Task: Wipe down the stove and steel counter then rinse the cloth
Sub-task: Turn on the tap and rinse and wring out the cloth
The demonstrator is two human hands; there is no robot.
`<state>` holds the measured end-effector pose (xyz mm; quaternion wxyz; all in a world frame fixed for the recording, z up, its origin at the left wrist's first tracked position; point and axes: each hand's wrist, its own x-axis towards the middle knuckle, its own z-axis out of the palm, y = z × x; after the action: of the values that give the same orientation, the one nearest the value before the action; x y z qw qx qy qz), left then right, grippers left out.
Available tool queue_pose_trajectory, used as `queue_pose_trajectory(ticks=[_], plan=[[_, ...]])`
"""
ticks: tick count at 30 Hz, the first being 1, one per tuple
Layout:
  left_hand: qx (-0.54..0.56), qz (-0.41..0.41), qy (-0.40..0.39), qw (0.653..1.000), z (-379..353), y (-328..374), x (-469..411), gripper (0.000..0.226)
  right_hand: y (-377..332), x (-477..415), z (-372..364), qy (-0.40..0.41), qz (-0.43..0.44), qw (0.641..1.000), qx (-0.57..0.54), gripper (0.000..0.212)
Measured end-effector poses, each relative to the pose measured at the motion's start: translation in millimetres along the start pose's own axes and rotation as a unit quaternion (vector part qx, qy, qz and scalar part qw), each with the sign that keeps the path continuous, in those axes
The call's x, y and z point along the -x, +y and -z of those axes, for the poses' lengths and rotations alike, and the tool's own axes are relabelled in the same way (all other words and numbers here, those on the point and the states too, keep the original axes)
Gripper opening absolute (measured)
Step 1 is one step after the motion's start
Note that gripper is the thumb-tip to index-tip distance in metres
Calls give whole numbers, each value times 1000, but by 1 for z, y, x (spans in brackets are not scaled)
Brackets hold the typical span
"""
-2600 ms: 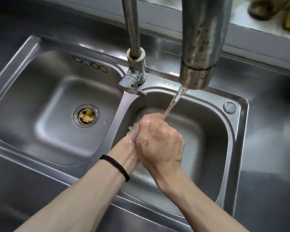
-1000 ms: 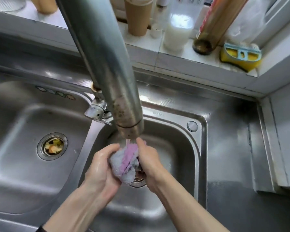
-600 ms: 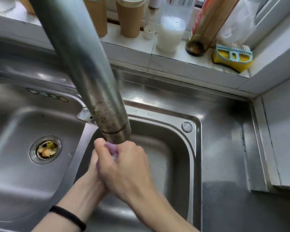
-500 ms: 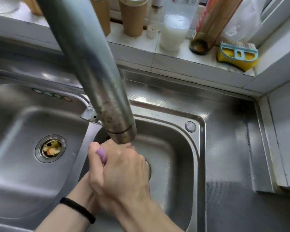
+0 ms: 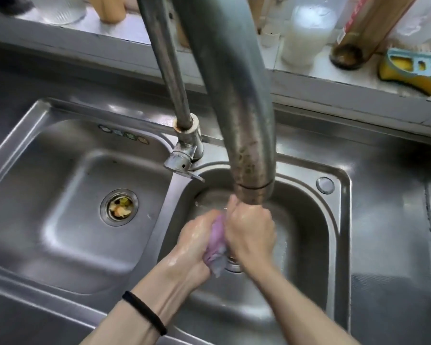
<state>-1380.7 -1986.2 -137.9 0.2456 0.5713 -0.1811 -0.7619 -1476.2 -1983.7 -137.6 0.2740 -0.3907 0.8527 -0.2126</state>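
Observation:
A wet pink and grey cloth (image 5: 215, 247) is bunched up between my two hands over the right basin (image 5: 316, 235) of the steel double sink. My left hand (image 5: 193, 242) clasps it from the left, wet and shiny. On the right, my right hand (image 5: 249, 232) is closed around it, knuckles up. Both hands sit directly under the wide tap spout (image 5: 253, 170); water splashes around them. Most of the cloth is hidden inside the grip.
The left basin (image 5: 47, 195) has a drain strainer (image 5: 119, 207) holding food scraps. The tap lever (image 5: 182, 165) stands between the basins. On the ledge behind stand a white bottle (image 5: 304, 36), a brown bottle (image 5: 353, 46) and a yellow brush (image 5: 413, 68). Steel counter (image 5: 396, 220) extends right.
My hands have shifted from stacked, right over left, to side by side, so the pink cloth shows between them. The camera view has dropped and moved, bringing the tap base into sight.

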Motion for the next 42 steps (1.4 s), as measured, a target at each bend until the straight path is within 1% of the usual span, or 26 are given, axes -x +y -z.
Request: queue_pose_trajectory(ticks=[1,2,4,5,7,9,12,14,16,20,23,26,30,32,35,37,38,40,41,42], plan=[[-3,-13,19,1000,-3,3,3,20,12,-6,-1,-23,-50,998,-32,54],[-22,-24,32,999,-7,10,10,20,22,-12,1,-68,-103,989,-82,53],[-98,-79,43,991,-9,17,16,29,45,-19,4,-88,-177,963,-181,52],[-145,-116,63,980,-7,20,19,32,50,-16,4,-101,-199,951,-215,51],[-206,-182,99,956,-1,30,24,31,53,-8,6,-117,-229,929,-266,49],[-213,-227,98,945,3,38,29,21,51,-3,12,-130,-238,914,-302,46],[-204,-258,99,939,3,41,26,16,40,7,21,-153,-227,908,-316,34],[-154,-252,106,949,-2,43,24,17,33,13,24,-162,-226,903,-327,31],[-101,-236,107,960,-9,45,22,23,29,15,26,-164,-231,899,-336,30],[-23,-210,128,969,-22,51,21,31,23,18,33,-162,-233,899,-334,30],[11,-191,136,972,-27,54,19,31,24,18,34,-168,-236,895,-339,33],[33,-183,133,973,-34,57,20,32,23,21,34,-183,-233,891,-345,29],[50,-186,129,973,-45,62,16,37,24,24,35,-169,-237,889,-354,30],[44,-190,132,972,-47,61,17,35,26,25,36,-160,-240,886,-362,33],[9,-201,116,973,-37,57,19,34,30,27,41,-164,-234,888,-360,36],[-31,-202,107,973,-23,51,21,31,32,28,44,-179,-222,885,-368,48],[-54,-200,103,973,-16,46,23,26,32,30,47,-193,-214,881,-375,53],[-116,-191,87,971,-3,32,29,9,33,32,51,-221,-203,872,-387,50],[-158,-179,64,969,3,24,32,18,33,34,53,-235,-199,865,-396,48],[-200,-169,30,965,8,16,34,36,32,35,55,-253,-196,857,-404,48]])
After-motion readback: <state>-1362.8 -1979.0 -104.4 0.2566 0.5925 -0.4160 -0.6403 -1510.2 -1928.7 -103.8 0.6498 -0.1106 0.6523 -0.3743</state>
